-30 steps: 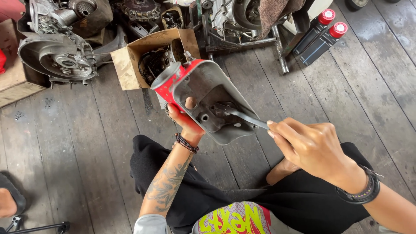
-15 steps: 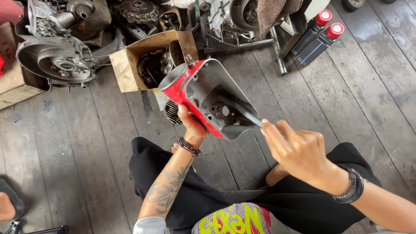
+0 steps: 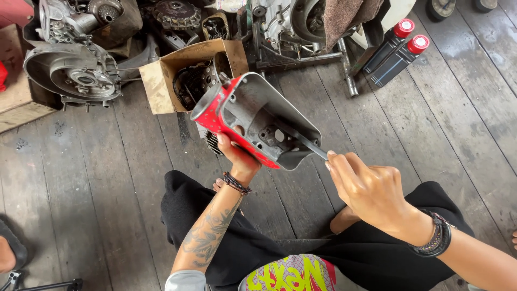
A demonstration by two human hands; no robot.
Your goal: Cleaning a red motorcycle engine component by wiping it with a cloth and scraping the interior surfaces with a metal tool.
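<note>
Worn grey wooden floorboards (image 3: pixel 97 205) underfoot, stained dark in patches. Seated cross-legged in black trousers (image 3: pixel 301 253) at 6 o'clock. Right hand (image 3: pixel 369 186) at 4 o'clock, curled tight around the handle of a thin metal tool (image 3: pixel 312 146), probably a screwdriver, though the tip is lost inside the part. Left hand (image 3: pixel 237 156) just left of centre, tattooed forearm below it, fingers clamped on the lower edge of a red and grey metal cover (image 3: pixel 253 121). Cover held off the floor at centre, tilted, open hollow side facing up, red painted skin showing along its left rim; tool shaft reaching into the hollow from 4 o'clock.

Just beyond, at 11 o'clock from the cover, an open cardboard box (image 3: pixel 186 75) with dark engine pieces inside. Farther out at 10 o'clock, a bare aluminium engine case (image 3: pixel 72 75) lying on the boards. At 1 o'clock, two black bottles with red caps (image 3: pixel 396 51) lying side by side. Along 12 o'clock, a jumble of greasy engine parts (image 3: pixel 280 24).
</note>
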